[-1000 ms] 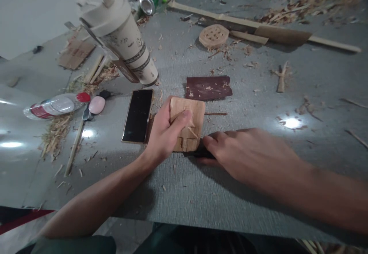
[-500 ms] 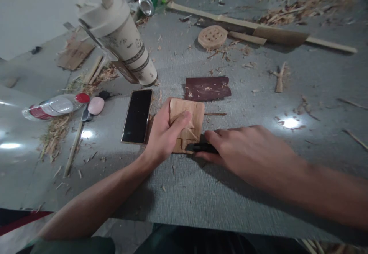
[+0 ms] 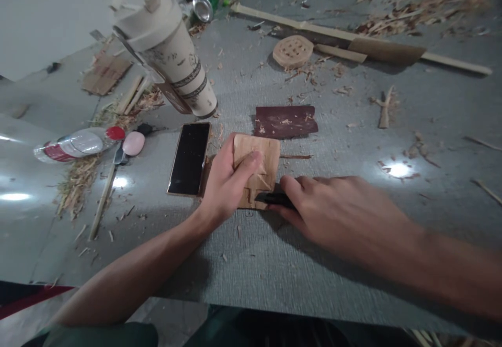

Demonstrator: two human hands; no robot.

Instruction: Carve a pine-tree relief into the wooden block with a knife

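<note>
My left hand [image 3: 229, 179] grips a small squarish wooden block [image 3: 269, 150], its thumb lying across the top face. Shallow cuts and a raised part show on the lower half of the wood. In my right hand [image 3: 325, 200] is a black-handled carving knife [image 3: 276, 198], fingers closed around the handle. Its tip meets the lower part of the block; how deep it goes I cannot tell. Just left of my left hand lies a phone [image 3: 189, 158] with a dark screen. Beyond the block rests a dark reddish-brown flat piece [image 3: 286, 121] with shavings on it.
A patterned tumbler [image 3: 184, 69], a green can [image 3: 206, 0] and a plastic bottle [image 3: 74, 144] with a red cap are at the left. Farther back are a pierced wooden disc [image 3: 293, 51], a long wooden strip [image 3: 457, 63] and scattered shavings [image 3: 423, 12].
The whole view has shifted slightly, so things sit a little farther right. The knife tip has moved slightly up on the block. Both hands keep their hold.
</note>
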